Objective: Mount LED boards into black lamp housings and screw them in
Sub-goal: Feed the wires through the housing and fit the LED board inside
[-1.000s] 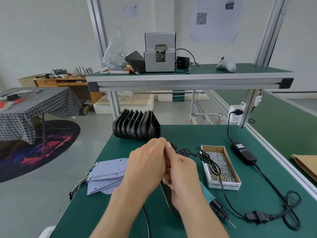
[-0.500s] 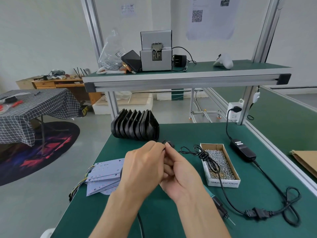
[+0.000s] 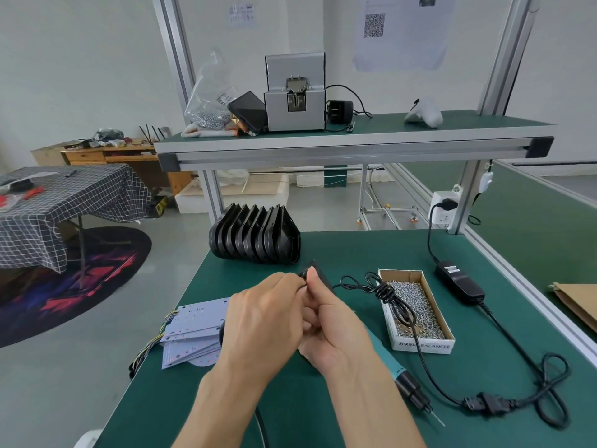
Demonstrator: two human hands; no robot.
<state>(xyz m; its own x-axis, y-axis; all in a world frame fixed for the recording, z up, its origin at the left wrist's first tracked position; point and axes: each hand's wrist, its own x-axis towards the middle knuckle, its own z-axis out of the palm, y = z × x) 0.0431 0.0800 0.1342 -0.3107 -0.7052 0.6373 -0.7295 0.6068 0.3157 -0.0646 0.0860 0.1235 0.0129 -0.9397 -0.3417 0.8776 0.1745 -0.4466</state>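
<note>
My left hand (image 3: 258, 324) and my right hand (image 3: 336, 334) are pressed together over a black lamp housing (image 3: 316, 269). Both hands hide most of it; only its far edge and a bit at the left show. The fingertips of both hands pinch a small black part with a thin wire at that far edge. A fanned pile of pale LED boards (image 3: 193, 331) with coloured wires lies left of my hands. Several more black housings (image 3: 255, 237) stand in a row behind. A teal electric screwdriver (image 3: 403, 379) lies right of my right wrist.
An open cardboard box of screws (image 3: 416, 312) sits to the right, with a knotted black cord across it. A power adapter (image 3: 458, 279) and its looped cable (image 3: 517, 399) lie further right. The upper shelf (image 3: 355, 147) carries a screw feeder (image 3: 295, 92).
My hands stay joined over the housing and have shifted only slightly. The fingertips now work at its far edge, and the view has dipped a little.
</note>
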